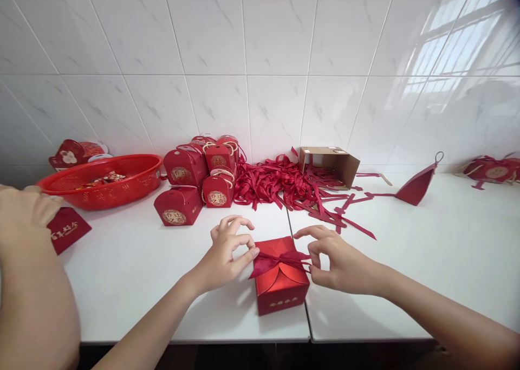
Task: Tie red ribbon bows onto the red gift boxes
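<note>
Bow [279, 259] spans box [281, 295] crosswise between left hand [226, 255] and right hand [336, 260], both half-curled at its ends, grip unclear.

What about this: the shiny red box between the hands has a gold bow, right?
Not quite: the bow is dark red, not gold, as the head view shows. The shiny red box is between the left hand and the right hand.

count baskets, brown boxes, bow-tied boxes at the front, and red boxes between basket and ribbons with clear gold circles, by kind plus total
Red basket: 1
Brown box: 1
Front bow-tied box: 1
Red boxes with clear gold circle: 4
Total: 7
</note>
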`<state>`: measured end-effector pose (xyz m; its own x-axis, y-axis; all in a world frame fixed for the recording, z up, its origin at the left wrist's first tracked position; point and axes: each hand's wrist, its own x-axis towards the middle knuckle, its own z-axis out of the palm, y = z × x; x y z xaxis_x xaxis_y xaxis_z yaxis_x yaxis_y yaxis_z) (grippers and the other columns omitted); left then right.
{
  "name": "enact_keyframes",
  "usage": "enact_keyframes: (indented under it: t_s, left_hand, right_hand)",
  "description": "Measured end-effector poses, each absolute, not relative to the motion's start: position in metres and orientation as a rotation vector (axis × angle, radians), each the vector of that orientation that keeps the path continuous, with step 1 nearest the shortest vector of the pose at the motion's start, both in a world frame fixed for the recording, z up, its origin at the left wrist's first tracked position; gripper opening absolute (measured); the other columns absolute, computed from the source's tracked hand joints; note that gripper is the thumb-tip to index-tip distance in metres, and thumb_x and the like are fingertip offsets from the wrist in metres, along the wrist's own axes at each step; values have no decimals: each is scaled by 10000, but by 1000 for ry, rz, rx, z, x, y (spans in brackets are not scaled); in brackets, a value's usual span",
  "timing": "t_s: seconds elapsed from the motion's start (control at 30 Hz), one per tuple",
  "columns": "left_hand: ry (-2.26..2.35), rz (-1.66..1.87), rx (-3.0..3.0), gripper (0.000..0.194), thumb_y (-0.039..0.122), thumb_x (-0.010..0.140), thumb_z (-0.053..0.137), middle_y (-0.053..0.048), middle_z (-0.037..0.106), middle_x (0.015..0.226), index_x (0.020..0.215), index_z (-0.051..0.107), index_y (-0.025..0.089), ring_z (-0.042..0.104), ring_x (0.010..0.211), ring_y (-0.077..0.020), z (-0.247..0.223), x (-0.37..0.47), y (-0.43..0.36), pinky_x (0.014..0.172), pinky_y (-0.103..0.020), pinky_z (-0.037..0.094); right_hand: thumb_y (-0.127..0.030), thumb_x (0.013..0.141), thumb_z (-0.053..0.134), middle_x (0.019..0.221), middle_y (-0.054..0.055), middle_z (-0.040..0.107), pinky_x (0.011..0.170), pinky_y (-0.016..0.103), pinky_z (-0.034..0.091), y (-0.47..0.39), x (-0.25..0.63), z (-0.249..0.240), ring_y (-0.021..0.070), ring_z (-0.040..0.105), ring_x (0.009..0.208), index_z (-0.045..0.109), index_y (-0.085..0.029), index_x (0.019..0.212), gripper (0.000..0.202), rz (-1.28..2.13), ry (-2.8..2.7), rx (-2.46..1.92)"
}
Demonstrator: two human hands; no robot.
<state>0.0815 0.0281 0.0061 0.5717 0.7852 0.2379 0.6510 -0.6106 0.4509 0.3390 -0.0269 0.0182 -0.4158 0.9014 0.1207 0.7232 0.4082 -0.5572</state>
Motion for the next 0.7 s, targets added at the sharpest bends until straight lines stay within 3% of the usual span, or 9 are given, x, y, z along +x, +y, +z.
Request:
enact_keyframes:
  t_s: [0.13, 0.27, 0.37, 0.43, 0.5, 0.57, 0.63, 0.7]
  left_hand:
    - [1077, 550, 2421, 241, 357, 891, 435, -40, 526, 1133, 724, 526, 209, 378, 1183, -249, 9, 80, 27, 1011, -470, 261]
    - [905, 470, 2180, 227, 341, 911, 389, -32, 539, 1056, 760, 487, 204, 519, 920, -164, 11, 82, 24, 850, -314, 422]
    - [869, 481, 2136, 229, 341, 898, 423, -27, 544, 1019, 728, 476, 197, 526, 871, -154, 14, 88, 18, 817, -297, 436]
    - [834, 470, 2115, 224, 351, 891, 444, -25, 555, 1005, 735, 490, 197, 537, 883, -157, 14, 93, 14, 830, -304, 439]
    - [791, 455, 2058, 165, 368, 890, 456, -27, 568, 1039, 878, 531, 222, 564, 923, -162, 11, 97, 16, 837, -311, 454]
    - [830, 515, 2016, 255, 395, 884, 469, -40, 573, 1114, 1103, 490, 266, 583, 1002, -173, 1, 100, 27, 845, -312, 473]
    - [1024, 676, 2038, 416, 415, 858, 501, -69, 560, 1188, 1238, 409, 272, 568, 1093, -191, -14, 100, 50, 871, -318, 480]
    - [1380, 861, 2058, 498, 410, 810, 554, -113, 540, 1226, 1244, 404, 216, 558, 1119, -230, -29, 96, 80, 888, -355, 480]
  right_hand:
    - [-188, 705, 601, 1212, 74, 541, 1007, 495, 287, -30, 339, 18, 275, 397, 1245, 450, -186, 594, 188, 557, -2339, -1348]
    - [-275, 765, 605, 1329, 104, 439, 1004, 450, 343, -30, 343, 16, 265, 370, 1281, 489, -203, 761, 136, 698, -2340, -1265]
    - [-436, 660, 727, 1430, 160, 306, 996, 409, 387, -31, 343, 14, 298, 302, 1334, 488, -194, 1032, 504, 784, -2338, -1214]
    - [-450, 623, 753, 1433, 171, 311, 1013, 398, 380, -34, 341, 13, 300, 308, 1333, 435, -183, 1223, 729, 757, -2410, -1162]
    - [-424, 662, 728, 1407, 152, 369, 1010, 379, 392, -40, 341, 14, 277, 385, 1286, 360, -202, 1348, 810, 718, -2467, -1136]
    - [-393, 672, 716, 1405, 124, 392, 1009, 372, 402, -50, 349, 15, 271, 433, 1253, 319, -242, 1400, 843, 700, -2482, -1190]
    - [-364, 648, 725, 1453, 103, 350, 1031, 391, 390, -60, 370, 15, 297, 396, 1294, 275, -280, 1434, 909, 695, -2473, -1350]
    - [-338, 635, 721, 1506, 85, 278, 1052, 415, 370, -70, 406, 12, 324, 334, 1341, 212, -307, 1463, 972, 682, -2441, -1584]
